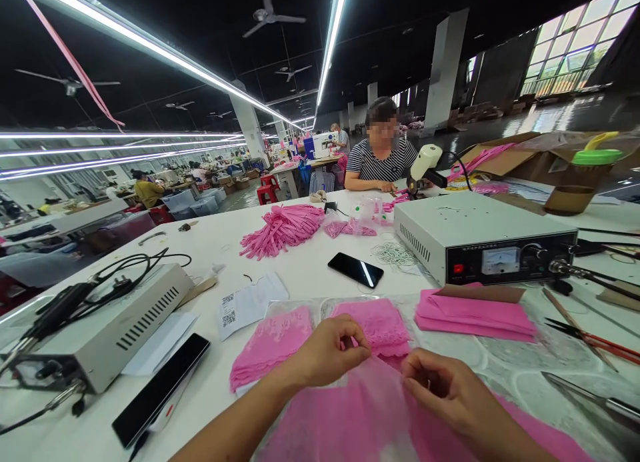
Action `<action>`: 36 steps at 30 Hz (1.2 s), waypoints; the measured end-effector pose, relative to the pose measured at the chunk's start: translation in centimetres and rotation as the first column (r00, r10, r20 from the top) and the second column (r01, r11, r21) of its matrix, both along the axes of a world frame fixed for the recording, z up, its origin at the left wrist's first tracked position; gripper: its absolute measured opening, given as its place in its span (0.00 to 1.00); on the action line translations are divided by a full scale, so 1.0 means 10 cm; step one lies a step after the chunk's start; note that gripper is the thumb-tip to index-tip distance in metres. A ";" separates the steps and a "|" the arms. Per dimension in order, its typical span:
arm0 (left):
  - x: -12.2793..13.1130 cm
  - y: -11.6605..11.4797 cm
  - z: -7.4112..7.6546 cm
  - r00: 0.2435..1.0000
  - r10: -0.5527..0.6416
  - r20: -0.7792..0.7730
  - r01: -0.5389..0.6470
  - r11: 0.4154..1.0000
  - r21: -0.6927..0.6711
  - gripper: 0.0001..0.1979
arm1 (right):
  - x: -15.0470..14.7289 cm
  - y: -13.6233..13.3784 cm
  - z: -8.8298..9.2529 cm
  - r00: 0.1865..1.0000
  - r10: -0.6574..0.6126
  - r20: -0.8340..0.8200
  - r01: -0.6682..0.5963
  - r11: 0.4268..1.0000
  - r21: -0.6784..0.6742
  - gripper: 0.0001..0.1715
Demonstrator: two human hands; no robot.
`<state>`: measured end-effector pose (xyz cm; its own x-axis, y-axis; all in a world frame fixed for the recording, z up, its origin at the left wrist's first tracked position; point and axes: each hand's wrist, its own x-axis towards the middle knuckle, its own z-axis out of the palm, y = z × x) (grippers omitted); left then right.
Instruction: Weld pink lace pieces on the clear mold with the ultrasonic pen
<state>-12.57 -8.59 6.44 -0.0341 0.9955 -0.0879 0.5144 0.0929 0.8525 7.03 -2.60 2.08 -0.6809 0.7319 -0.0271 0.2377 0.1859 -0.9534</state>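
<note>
My left hand (330,349) pinches the upper edge of a sheer pink fabric piece (350,415), thumb against forefinger. A short way to the right, my right hand (445,389) has its fingers closed on the same fabric. The cloth hangs from both hands toward me and spreads over the near part of the table. Just beyond my hands lie a stack of pink lace pieces (273,339) on the left and another pink lace stack (375,322) in the middle. Folded pink fabric (473,315) rests at the right with a brown card strip on top.
A grey control box (485,229) stands at right, a second grey box (115,329) with cables at left. Phones (355,270), scissors (595,399) and a bundle of pink straps (285,229) lie on the table. A co-worker (383,155) sits across.
</note>
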 end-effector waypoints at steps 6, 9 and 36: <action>0.08 0.09 0.06 1.000 0.012 0.011 -0.013 0.999 0.042 0.04 | 0.10 0.12 0.04 0.999 -0.028 -0.020 0.028 0.999 0.044 0.16; 0.13 0.17 0.06 0.999 0.020 0.035 -0.022 0.998 0.054 0.05 | 0.17 0.24 0.05 0.999 -0.038 -0.020 0.038 0.998 0.041 0.13; 1.01 0.82 -0.33 0.922 -0.223 0.317 0.224 0.974 0.032 0.06 | 1.22 0.43 -0.05 0.971 -0.237 0.035 0.218 0.935 0.281 0.13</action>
<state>-2.50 -0.43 3.15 0.2196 0.9736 -0.0627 0.2259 0.0118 0.9741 19.21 1.75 1.58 -0.4992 0.8523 0.1559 0.3659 0.3704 -0.8538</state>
